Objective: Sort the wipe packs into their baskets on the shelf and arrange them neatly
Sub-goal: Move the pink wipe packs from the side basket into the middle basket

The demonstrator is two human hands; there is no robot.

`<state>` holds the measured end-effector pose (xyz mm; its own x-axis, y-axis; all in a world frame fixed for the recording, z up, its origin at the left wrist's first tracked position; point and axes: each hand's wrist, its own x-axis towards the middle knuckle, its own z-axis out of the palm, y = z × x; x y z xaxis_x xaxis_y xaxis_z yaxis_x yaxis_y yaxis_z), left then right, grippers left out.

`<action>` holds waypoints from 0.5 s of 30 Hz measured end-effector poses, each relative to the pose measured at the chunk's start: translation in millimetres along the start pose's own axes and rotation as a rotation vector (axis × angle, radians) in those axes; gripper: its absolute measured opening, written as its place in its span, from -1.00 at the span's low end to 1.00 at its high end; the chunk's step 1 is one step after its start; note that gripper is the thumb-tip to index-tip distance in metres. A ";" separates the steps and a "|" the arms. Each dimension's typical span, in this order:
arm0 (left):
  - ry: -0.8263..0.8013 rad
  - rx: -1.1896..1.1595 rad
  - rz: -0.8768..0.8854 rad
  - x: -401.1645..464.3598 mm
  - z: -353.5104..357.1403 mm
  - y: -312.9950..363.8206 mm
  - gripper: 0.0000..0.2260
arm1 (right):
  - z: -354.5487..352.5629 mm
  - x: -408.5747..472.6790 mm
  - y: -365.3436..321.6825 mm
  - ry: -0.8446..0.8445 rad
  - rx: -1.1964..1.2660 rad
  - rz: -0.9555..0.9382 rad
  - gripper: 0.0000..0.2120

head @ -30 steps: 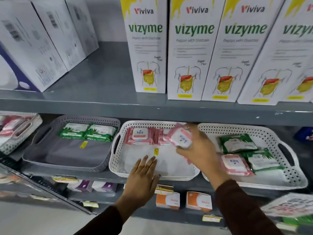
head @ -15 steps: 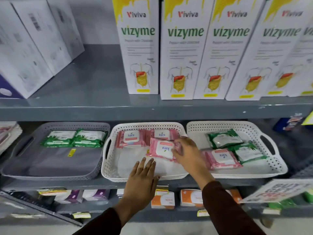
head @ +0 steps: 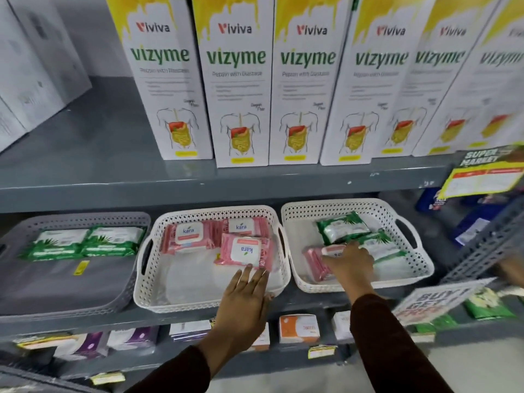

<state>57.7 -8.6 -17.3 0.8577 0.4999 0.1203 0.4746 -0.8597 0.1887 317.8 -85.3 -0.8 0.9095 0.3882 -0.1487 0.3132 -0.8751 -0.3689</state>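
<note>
Three baskets stand side by side on the middle shelf. The grey basket (head: 71, 296) at left holds two green wipe packs (head: 85, 243). The middle white basket (head: 147, 268) holds three pink Kara packs; the newest one (head: 245, 251) lies turned sideways in front. My left hand (head: 243, 302) rests flat on this basket's front rim, fingertips touching that pack. The right white basket (head: 408, 219) holds green packs (head: 343, 229) and one pink pack (head: 316, 263). My right hand (head: 350, 263) lies on that pink pack, fingers curled over it.
Tall white Vizyme boxes (head: 238, 89) line the shelf above. Small boxed goods (head: 299, 327) sit on the shelf below. Promo signs (head: 482, 174) hang at the right, beside a perforated metal upright (head: 487, 239).
My right hand set the pink pack down in the middle basket, let go, and moved right onto the pink pack in the right basket. My left hand stayed at the rim.
</note>
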 end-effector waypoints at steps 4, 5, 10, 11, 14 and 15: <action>-0.002 -0.012 -0.080 -15.8 -1.5 -16.5 -0.38 | -6.8 -2.4 2.8 0.052 0.097 -0.071 -0.23; -0.001 -0.009 -0.104 -20.9 -1.9 -23.1 -0.39 | -9.8 -6.3 5.9 0.076 0.133 -0.084 -0.27; 0.040 0.007 -0.244 -51.7 -10.5 -74.7 -0.44 | -43.7 -29.2 -21.2 0.224 0.285 -0.278 -0.33; 0.049 0.007 -0.262 -58.8 -12.5 -85.7 -0.43 | -51.7 -36.7 -34.4 0.234 0.295 -0.323 -0.33; 0.098 -0.021 -0.305 -75.4 -19.0 -112.8 -0.39 | -60.0 -57.6 -79.3 0.085 0.390 -0.544 -0.37; 0.115 -0.038 -0.314 -79.1 -21.2 -118.6 -0.39 | -55.3 -62.8 -94.0 -0.001 0.401 -0.614 -0.37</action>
<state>-70.7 56.1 -28.6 0.6417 0.7502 0.1591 0.7028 -0.6583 0.2697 246.3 -43.4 94.0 0.6023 0.7748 0.1921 0.6418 -0.3269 -0.6937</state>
